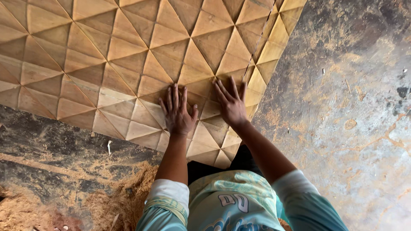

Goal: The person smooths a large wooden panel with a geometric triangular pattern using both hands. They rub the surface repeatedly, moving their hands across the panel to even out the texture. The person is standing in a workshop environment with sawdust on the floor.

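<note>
Seen from above: a large carved wooden panel (128, 55), its face cut into raised triangles, lying flat on a stained concrete floor (351, 128). Both hands pressed flat on the panel, near its closest corner. Left hand (177, 113) spread open, palm down, fingers pointing away from the body, grasping nothing. Right hand (231, 105) just beside it, likewise open and flat, fingers fanned toward the panel's right edge, also grasping nothing. The 2 hands close together but apart, neither clenched. Panel stretching away from the hands up and to the left, its long run reaching out of view on both those sides, so full length not to be told. Right edge of the panel slanting from the top of the view down to the near corner, just right of the right hand; the right hand nearer that edge, the left hand nearer the lower edge, which slants away to the left. Beyond the right edge, open bare floor with dusty patches. Below the lower edge, a heap of sawdust (124, 196) on the floor, near the left forearm, with scattered splinters. Light sleeves and a pale patterned shirt at the bottom of the view.
</note>
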